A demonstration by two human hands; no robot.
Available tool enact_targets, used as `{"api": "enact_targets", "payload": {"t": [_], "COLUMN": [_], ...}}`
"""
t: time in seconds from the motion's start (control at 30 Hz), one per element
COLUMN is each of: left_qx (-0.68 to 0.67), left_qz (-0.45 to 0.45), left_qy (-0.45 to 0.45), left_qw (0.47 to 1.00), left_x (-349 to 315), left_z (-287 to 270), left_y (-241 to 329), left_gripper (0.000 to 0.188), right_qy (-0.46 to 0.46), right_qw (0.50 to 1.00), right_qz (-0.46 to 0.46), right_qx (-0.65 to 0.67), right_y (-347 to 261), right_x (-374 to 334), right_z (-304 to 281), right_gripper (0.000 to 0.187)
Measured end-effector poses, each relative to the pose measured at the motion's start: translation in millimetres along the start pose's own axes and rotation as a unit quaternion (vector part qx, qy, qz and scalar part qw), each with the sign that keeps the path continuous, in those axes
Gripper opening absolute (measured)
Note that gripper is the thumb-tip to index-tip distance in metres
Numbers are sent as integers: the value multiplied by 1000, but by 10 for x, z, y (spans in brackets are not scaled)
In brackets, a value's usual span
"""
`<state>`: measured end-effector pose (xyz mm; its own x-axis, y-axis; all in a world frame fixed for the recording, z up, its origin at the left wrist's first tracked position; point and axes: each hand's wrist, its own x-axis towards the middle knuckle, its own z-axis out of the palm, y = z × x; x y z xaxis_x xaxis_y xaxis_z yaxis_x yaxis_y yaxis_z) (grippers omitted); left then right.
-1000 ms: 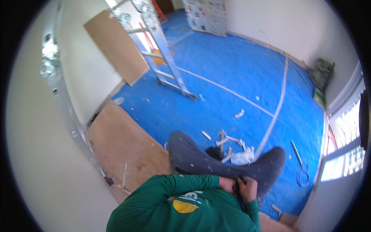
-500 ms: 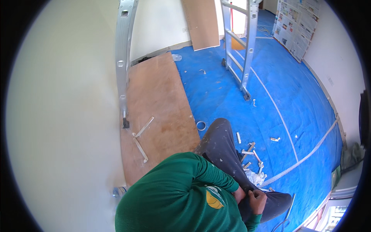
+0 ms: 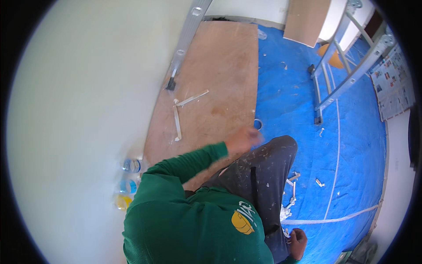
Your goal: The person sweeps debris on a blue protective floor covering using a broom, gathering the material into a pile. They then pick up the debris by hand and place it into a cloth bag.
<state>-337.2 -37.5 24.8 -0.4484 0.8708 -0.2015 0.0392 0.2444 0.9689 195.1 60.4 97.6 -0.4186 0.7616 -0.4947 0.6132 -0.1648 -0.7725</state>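
Note:
My left hand [image 3: 244, 140], blurred by motion, is stretched out over the edge of the brown board [image 3: 215, 66]. Just beyond its fingers lies a roll of tape [image 3: 261, 122] on the blue floor sheet [image 3: 290, 101]. The blur hides whether the hand holds anything. Low beside my leg in dark, paint-flecked trousers [image 3: 263, 171], my right hand [image 3: 297, 243] has its fingers curled in. What it holds, if anything, cannot be made out. Close to it are crumpled clear plastic [image 3: 285, 213] and several peeled strips [image 3: 293, 189].
A metal ladder has one leg [image 3: 187, 44] by the left wall and its rungs [image 3: 338, 66] at the right. Two pale strips [image 3: 177, 121] lie on the board. Bottles [image 3: 131, 165] stand along the wall. A cardboard sheet [image 3: 306, 20] leans at the back.
My hands, together at my lap before, are now apart. The left has swung up and forward toward the tape roll; the right stays low. The whole view has turned.

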Motion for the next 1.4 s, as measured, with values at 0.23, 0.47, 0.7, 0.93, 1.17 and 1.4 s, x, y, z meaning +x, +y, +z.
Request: {"api": "enact_targets", "payload": {"t": [0.23,0.47,0.7,0.93,1.17,1.4], "left_qx": [376,-24,8,39,13,-92], "left_qz": [-203,-530,-614,-615,-630,-654], "left_qy": [11,-565,-402,-348,-340,-348], "left_qw": [904,632,679,707,698,666], "left_x": [-1013,-2619,-2456,-2320,-2480,-2785], "left_z": [-2063,-1225,-1413,-1416,-1509,-1803], "left_y": [-1414,-1270,-1069,-923,-753,-763], "left_gripper": [34,34,33,33,32,32], "right_qy": [124,33,170,173,206,194], "right_qw": [988,995,947,925,917,911], "right_qz": [32,43,34,49,17,-32], "right_qx": [-90,90,270,335,340,362], "right_y": [-281,-688,-283,96,400,563], "right_x": [397,-63,-713,-854,-697,-314], "right_z": [-553,-332,-184,-183,-526,-968], "right_gripper": [28,22,20,20,19,24]}}
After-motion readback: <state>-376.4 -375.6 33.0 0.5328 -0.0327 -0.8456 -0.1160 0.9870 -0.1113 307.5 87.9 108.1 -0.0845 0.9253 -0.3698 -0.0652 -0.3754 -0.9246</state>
